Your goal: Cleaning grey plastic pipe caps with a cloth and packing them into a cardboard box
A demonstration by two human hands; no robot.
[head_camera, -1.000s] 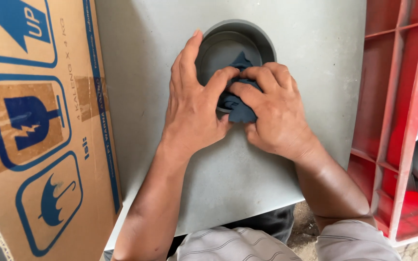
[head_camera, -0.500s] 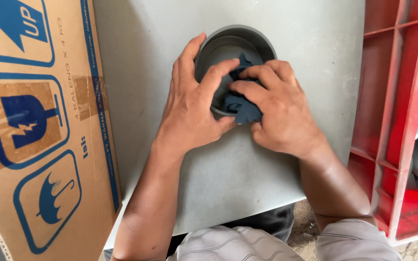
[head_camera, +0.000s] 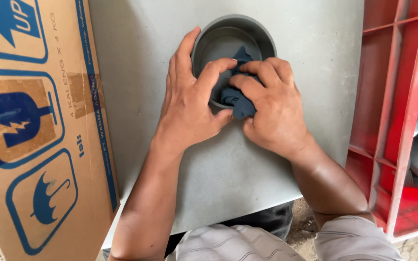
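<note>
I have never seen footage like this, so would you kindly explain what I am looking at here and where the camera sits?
There is no machine here: these are a person's two bare hands, filmed by a camera worn on the head that looks down at them. The left hand grips the rim of a grey round fitting, like a short piece of pipe, which stands on a grey flat surface. The right hand presses a dark blue cloth against the fitting's rim and inside. A cardboard box with blue handling symbols stands at the left, and a red plastic crate at the right.
</note>
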